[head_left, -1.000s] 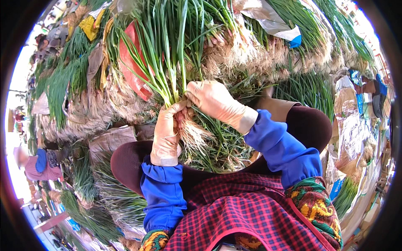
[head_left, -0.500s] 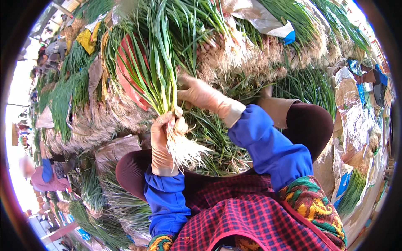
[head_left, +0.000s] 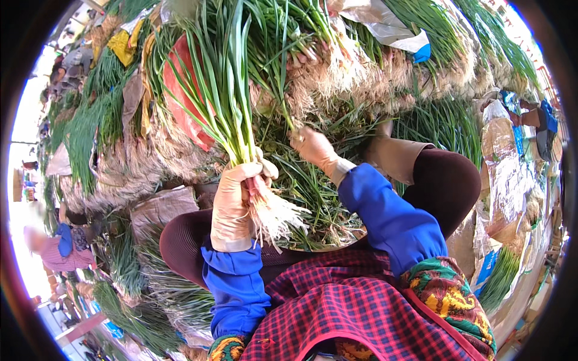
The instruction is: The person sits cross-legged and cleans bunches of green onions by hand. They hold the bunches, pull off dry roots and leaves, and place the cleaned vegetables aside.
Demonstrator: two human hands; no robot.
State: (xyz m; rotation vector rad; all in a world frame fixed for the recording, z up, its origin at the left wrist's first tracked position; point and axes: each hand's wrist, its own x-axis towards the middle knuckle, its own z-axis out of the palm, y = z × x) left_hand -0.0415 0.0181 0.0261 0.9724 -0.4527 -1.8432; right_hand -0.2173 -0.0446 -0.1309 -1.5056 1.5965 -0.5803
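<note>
Left hand point(head_left: 230, 192), in a tan glove, has its fingers clamped around the bases of a bunch of green onions point(head_left: 238, 111), which stands nearly upright in that grip. Holding at the pale bases looks handy: the leaves fan up beyond the fingers, the white roots point(head_left: 274, 210) hang free just below and right of them, nothing crushed. Right hand point(head_left: 316, 149), also gloved, is up and to the right of the left fingers, its own fingers curled together by the lower end of an onion stalk point(head_left: 286, 108); blurred, so can't tell if they pinch it. Loose greens point(head_left: 316, 207) lie below the right fingers, between the knees, probably there to keep them within reach. Beyond both sets of fingers, piled green onions point(head_left: 337, 63) lie roots facing the person, likely for easy picking. Red plastic sheet point(head_left: 185, 99) sits behind the held leaves.
</note>
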